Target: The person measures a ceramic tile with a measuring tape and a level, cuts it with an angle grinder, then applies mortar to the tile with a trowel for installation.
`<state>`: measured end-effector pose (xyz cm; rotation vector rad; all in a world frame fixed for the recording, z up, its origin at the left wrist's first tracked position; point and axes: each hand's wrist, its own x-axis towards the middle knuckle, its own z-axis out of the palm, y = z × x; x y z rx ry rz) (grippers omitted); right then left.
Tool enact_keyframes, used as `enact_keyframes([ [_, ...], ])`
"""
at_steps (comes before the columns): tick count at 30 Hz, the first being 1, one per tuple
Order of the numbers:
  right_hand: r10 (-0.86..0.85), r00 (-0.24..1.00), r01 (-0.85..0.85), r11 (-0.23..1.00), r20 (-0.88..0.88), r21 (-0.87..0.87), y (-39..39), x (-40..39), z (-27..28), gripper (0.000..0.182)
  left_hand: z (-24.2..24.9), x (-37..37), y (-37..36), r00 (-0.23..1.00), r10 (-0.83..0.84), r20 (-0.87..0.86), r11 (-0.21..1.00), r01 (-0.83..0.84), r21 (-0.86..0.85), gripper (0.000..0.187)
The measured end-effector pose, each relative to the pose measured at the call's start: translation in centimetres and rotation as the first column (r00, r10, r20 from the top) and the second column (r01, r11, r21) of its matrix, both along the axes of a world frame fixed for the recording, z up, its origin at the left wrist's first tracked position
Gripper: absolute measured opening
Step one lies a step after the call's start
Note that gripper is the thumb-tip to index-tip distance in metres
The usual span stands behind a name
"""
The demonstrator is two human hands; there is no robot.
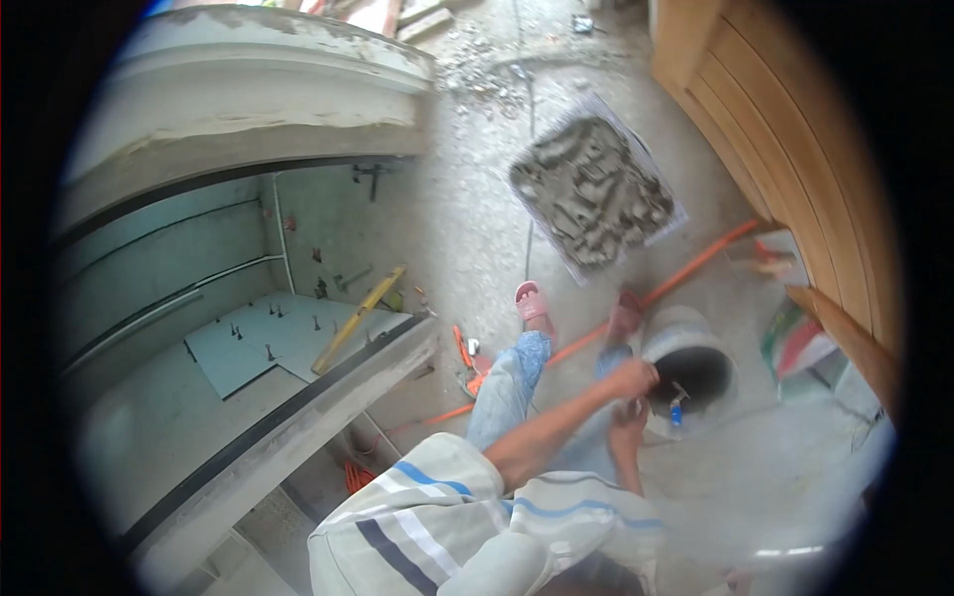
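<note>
A round, pale bucket (679, 326) with a dark mouth stands to the right of my legs. My left hand (633, 378) reaches across to its near left side with the fingers curled closed. Just below it my right hand (627, 413) is also closed, close against the left one. Whatever sits between the fingers is too small and blurred to name. A small tool with a blue handle (677, 412) and a metal end shows at the bucket's mouth, right of my hands.
Ahead lies a tile spread with wet grey mortar (591, 194). An orange bar (696, 266) crosses the floor. Wooden panels (785, 129) stand at right, beside a colourful bag (795, 343). At left, a yellow level (358, 320) rests on pale tiles (234, 350) with several clips, behind a ledge.
</note>
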<state>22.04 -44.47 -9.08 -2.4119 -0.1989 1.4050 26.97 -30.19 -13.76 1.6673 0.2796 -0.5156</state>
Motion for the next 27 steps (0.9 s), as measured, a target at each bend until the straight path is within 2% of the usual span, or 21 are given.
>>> enact_keyframes([
  [1, -0.147, 0.989, 0.138, 0.967, 0.028, 0.215, 0.2, 1.5, -2.5, 0.069, -0.8, 0.8, 4.7, 0.933, 0.361, 0.012, 0.875, -0.343, 0.342, 0.020],
  [2, -0.260, 0.964, 0.265, 0.925, -0.057, 0.273, 2.4, 3.6, -3.8, 0.069, 2.1, 2.8, 12.8, 0.989, -0.146, 0.008, 0.680, 0.095, 0.727, 0.022],
  [3, -0.367, 0.920, 0.393, 0.864, -0.140, 0.315, 5.0, 6.2, -5.7, 0.068, -4.7, 0.5, 17.9, 0.946, 0.298, 0.126, 0.561, -0.280, 0.779, 0.029],
  [4, -0.579, 0.754, 0.656, 0.690, -0.310, 0.306, 8.6, 9.0, -5.8, 0.070, -2.3, 2.6, 23.3, 0.781, 0.562, 0.271, 0.349, -0.521, 0.779, 0.042],
  [5, -0.715, 0.514, 0.857, 0.454, -0.475, 0.243, 12.2, 11.1, -5.8, 0.073, -4.1, 2.8, 28.9, 0.793, 0.431, 0.431, 0.162, -0.538, 0.827, 0.049],
  [6, -0.716, 0.512, 0.858, 0.448, -0.474, 0.250, 14.6, 12.2, -7.4, 0.073, -3.9, 4.1, 33.1, 0.821, 0.451, 0.351, 0.113, -0.443, 0.890, 0.055],
  [8, -0.809, 0.301, 0.946, 0.186, -0.506, 0.266, 18.6, 14.8, -11.2, 0.083, -5.8, 7.0, 40.0, 0.870, 0.425, 0.250, 0.212, -0.365, 0.907, 0.062],
  [9, -0.820, 0.300, 0.943, 0.180, -0.487, 0.278, 20.2, 15.8, -12.5, 0.083, -7.0, 8.9, 42.2, 0.870, 0.420, 0.257, 0.231, -0.377, 0.897, 0.062],
  [11, -0.862, 0.081, 0.975, -0.035, -0.501, 0.217, 23.6, 16.9, -14.0, 0.091, -8.5, 12.2, 45.9, 0.936, 0.348, 0.057, 0.738, -0.311, 0.599, 0.069],
  [14, -0.817, 0.145, 0.924, -0.090, -0.558, 0.372, 24.9, 16.9, -15.3, 0.092, -10.0, 14.9, 45.3, 0.944, 0.330, -0.026, 0.850, -0.285, 0.443, 0.073],
  [15, -0.865, 0.010, 0.938, -0.166, -0.502, 0.304, 25.0, 17.2, -15.5, 0.083, -10.6, 15.0, 45.0, 0.943, 0.332, -0.038, 0.861, -0.286, 0.421, 0.073],
  [17, -0.836, 0.020, 0.912, -0.209, -0.549, 0.352, 24.7, 17.1, -15.1, 0.078, -11.0, 15.2, 46.0, 0.907, 0.398, -0.137, 0.892, -0.348, 0.288, 0.064],
  [18, -0.785, 0.036, 0.882, -0.266, -0.619, 0.388, 25.4, 17.3, -14.7, 0.073, -12.2, 14.6, 46.6, 0.967, 0.254, -0.034, 0.915, -0.229, 0.331, 0.065],
  [19, -0.742, 0.158, 0.838, -0.248, -0.651, 0.486, 26.1, 17.1, -13.8, 0.067, -11.4, 14.7, 46.9, 0.959, 0.270, -0.091, 0.914, -0.225, 0.337, 0.063],
  [21, -0.736, 0.061, 0.867, -0.296, -0.674, 0.402, 26.8, 15.8, -10.8, 0.064, -9.4, 12.5, 47.5, 0.941, 0.309, -0.136, 0.912, -0.253, 0.323, 0.063],
  [22, -0.788, 0.157, 0.841, -0.209, -0.595, 0.499, 27.3, 14.6, -9.0, 0.060, -8.8, 10.9, 47.8, 0.936, 0.334, -0.112, 0.907, -0.287, 0.308, 0.069],
  [23, -0.865, 0.169, 0.830, -0.133, -0.472, 0.542, 27.6, 13.0, -7.6, 0.055, -12.0, 7.5, 47.7, 0.928, 0.293, 0.229, 0.873, -0.357, 0.331, 0.065],
  [24, -0.831, 0.189, 0.834, -0.145, -0.523, 0.532, 27.9, 11.8, -6.5, 0.054, -7.6, 5.3, 48.3, 0.907, 0.392, 0.154, 0.863, -0.420, 0.280, 0.056],
  [25, -0.761, 0.288, 0.826, -0.109, -0.581, 0.553, 30.5, 11.4, -2.4, 0.054, -9.8, 1.4, 48.7, 0.847, 0.347, 0.403, 0.839, -0.473, 0.271, 0.048],
  [26, -0.663, 0.392, 0.829, -0.047, -0.638, 0.558, 33.1, 11.0, 1.3, 0.058, -3.9, -0.5, 50.4, 0.875, 0.477, 0.083, 0.854, -0.484, 0.189, 0.048],
  [27, -0.624, 0.448, 0.792, -0.055, -0.640, 0.608, 36.3, 13.4, 2.6, 0.058, -1.3, 1.9, 53.9, 0.856, 0.492, 0.162, 0.834, -0.516, 0.195, 0.048],
])
